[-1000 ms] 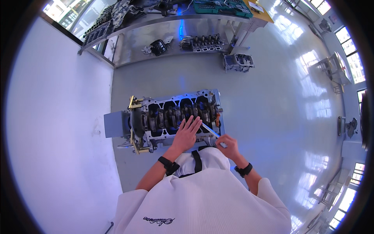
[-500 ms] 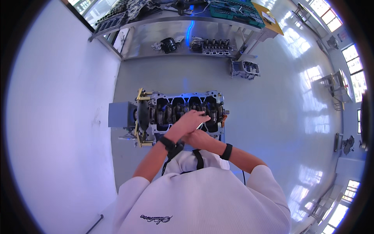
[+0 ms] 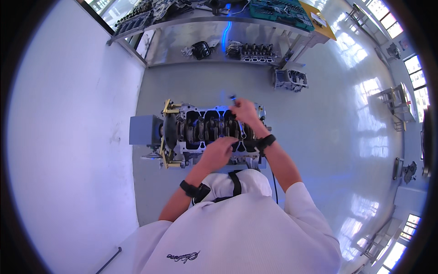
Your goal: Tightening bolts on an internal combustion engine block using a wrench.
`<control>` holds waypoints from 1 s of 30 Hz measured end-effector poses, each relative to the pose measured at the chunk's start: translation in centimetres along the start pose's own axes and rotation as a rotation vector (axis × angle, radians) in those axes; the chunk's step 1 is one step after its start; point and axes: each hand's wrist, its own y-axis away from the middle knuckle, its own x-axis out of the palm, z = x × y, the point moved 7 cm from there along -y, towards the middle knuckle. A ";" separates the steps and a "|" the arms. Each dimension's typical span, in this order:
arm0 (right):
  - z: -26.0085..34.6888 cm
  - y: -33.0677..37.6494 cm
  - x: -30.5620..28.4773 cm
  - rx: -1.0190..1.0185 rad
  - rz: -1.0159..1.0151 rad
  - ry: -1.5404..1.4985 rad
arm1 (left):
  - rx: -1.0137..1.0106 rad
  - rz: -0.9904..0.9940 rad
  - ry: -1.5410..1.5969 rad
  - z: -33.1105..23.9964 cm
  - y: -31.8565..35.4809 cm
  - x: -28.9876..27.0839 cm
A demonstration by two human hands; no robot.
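Note:
An engine block (image 3: 189,147) lies with its crankshaft (image 3: 200,130) exposed in the middle. My right hand (image 3: 246,112) is over the far right part of the block, its fingers closed round a wrench (image 3: 243,133). The tool's shiny ring-shaped end hangs over the crankshaft, and a dark end sticks out beyond my fingers. My left hand (image 3: 219,153) is at the block's near side, fingers bent and drawn together, tips by the crankshaft just left of the ring end. Whatever those fingertips pinch, if anything, is hidden.
A grey box (image 3: 145,130) and brass-coloured brackets (image 3: 171,163) hold the block's left end. Beyond stands a metal bench (image 3: 210,19) with engine parts and a green tool case (image 3: 278,13). A metal housing (image 3: 290,80) sits on the floor near it. A white wall (image 3: 68,114) runs along the left.
My hands were crossed close together over the block's near side. My right hand has moved away and to the right with the wrench; my left hand has drawn back slightly toward me.

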 end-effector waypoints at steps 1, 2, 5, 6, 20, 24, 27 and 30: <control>-0.9 0.2 -1.6 0.087 -0.007 -0.085 | 0.172 0.021 -0.261 -0.8 0.2 1.7; -1.6 0.5 -2.6 0.087 -0.007 -0.080 | 0.345 0.042 -0.523 -1.3 0.5 3.4; -5.0 2.9 -5.7 0.147 -0.125 -0.404 | 0.309 0.128 -0.588 0.3 0.0 6.4; -6.2 4.3 -6.5 0.171 -0.203 -0.549 | 0.324 0.095 -0.616 0.2 -0.2 6.7; -6.1 21.3 -4.2 -0.621 -0.145 0.071 | 0.312 0.116 -0.539 -1.1 -2.5 4.2; -1.0 20.3 1.1 -0.927 0.210 0.558 | 0.454 0.161 -0.792 -1.8 -2.6 5.2; -0.6 18.5 6.5 -1.006 0.342 0.679 | 0.622 0.227 -0.891 -1.9 -2.8 5.0; 0.2 16.4 10.4 -0.979 0.470 0.812 | 0.374 0.583 -0.712 -1.0 -4.1 2.4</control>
